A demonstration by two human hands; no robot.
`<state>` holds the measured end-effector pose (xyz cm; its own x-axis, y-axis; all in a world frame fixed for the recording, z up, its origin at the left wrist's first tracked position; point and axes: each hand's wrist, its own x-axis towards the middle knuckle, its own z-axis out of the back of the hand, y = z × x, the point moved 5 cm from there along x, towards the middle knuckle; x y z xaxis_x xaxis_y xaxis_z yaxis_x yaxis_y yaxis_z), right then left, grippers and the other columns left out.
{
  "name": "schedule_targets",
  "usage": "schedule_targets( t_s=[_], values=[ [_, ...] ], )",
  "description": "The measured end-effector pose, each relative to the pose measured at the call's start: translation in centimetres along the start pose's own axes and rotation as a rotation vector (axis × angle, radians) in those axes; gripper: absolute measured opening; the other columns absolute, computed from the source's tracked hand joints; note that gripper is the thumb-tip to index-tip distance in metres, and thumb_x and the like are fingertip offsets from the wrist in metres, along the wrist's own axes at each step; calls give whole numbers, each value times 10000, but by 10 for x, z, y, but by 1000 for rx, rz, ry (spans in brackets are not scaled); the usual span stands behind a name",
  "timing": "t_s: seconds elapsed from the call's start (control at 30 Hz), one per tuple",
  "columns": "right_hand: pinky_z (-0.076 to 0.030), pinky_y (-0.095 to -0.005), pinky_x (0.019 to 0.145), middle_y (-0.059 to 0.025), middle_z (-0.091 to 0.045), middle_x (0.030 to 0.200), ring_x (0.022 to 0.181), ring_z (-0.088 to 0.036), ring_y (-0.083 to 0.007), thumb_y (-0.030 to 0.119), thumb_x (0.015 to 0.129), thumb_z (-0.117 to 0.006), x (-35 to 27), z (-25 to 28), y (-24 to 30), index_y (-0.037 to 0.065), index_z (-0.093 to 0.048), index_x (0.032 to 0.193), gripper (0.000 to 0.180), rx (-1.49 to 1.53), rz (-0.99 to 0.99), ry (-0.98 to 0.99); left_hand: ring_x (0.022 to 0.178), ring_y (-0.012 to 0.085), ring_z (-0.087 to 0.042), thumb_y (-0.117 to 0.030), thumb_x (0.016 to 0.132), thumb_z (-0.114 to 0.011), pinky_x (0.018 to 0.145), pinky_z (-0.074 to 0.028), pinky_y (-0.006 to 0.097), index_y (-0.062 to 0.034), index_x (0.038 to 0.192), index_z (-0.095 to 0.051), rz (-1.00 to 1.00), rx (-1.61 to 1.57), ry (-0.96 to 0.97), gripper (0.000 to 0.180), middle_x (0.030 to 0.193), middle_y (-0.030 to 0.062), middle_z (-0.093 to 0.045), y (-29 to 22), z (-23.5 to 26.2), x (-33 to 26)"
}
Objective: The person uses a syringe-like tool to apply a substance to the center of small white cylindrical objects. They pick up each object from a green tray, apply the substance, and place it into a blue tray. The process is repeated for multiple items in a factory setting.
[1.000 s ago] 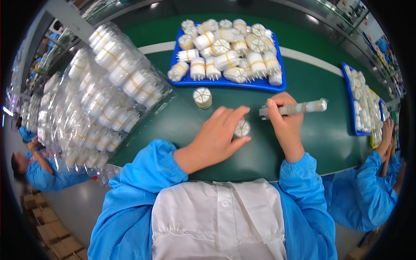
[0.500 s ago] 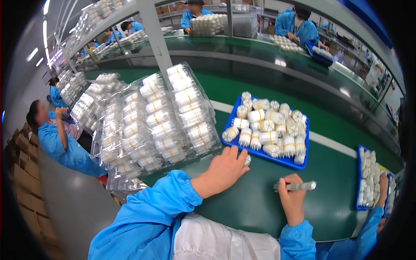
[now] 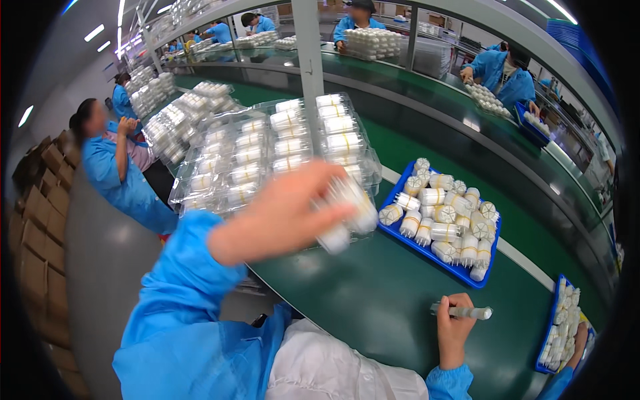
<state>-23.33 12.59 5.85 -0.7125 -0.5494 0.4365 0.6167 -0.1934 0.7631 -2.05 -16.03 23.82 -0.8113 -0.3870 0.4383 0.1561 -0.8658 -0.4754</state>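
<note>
Since the earlier frame, the left hand (image 3: 287, 213) has risen off the green table (image 3: 373, 300) and now grasps small white cylindrical rolls (image 3: 347, 213), blurred by motion, beside the stacked clear plastic trays (image 3: 267, 153) of like rolls. Right hand (image 3: 455, 327) rests on the table, clenched around a slim translucent tube (image 3: 461, 311). Its long axis lies roughly level, tip pointing to that hand's right. Beyond and between both hands, a blue tray (image 3: 427, 250) holds many white rolls, lying and upright.
</note>
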Motion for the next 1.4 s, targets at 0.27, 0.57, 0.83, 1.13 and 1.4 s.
schedule_targets(
  t_s=[0.27,0.57,0.83,1.13,1.4],
  values=[
    [-431,-352,567,-110,-588,775,659,-559,-224,5,856,-703,0,-5,9,-3,-583,766,150,-37,74,24,897,282,-658,-430,914,-691,794,-528,398,19,1171,-641,319,668,-51,519,911,159,-662,130,110,65],
    [-433,-357,558,-108,-592,771,628,-558,-220,12,856,-713,2,-2,5,1,-591,755,159,-109,51,26,1025,388,-633,-490,975,-569,906,-512,471,16,974,-689,231,894,285,520,994,215,-659,107,47,100],
    [-437,-333,534,-104,-591,762,610,-569,-211,-9,851,-713,2,-1,16,13,-601,767,142,-97,86,22,1304,397,-497,-471,1074,-419,1090,-405,442,-16,1379,-549,182,402,227,563,1382,231,-545,114,57,65],
    [-467,-368,545,-117,-595,729,596,-589,-269,24,828,-744,5,-4,12,18,-614,782,139,-147,102,35,1364,424,-439,-341,1028,-532,1126,-359,481,-15,1365,-542,-119,477,-101,469,1405,250,-524,65,23,34],
    [-492,-364,541,-105,-620,732,592,-614,-292,77,816,-785,0,-16,-3,55,-626,765,169,-21,-7,55,1022,374,-614,-36,852,-675,904,-505,462,6,1045,-653,-307,239,-54,199,1028,177,-646,-7,-144,26]
  ],
)
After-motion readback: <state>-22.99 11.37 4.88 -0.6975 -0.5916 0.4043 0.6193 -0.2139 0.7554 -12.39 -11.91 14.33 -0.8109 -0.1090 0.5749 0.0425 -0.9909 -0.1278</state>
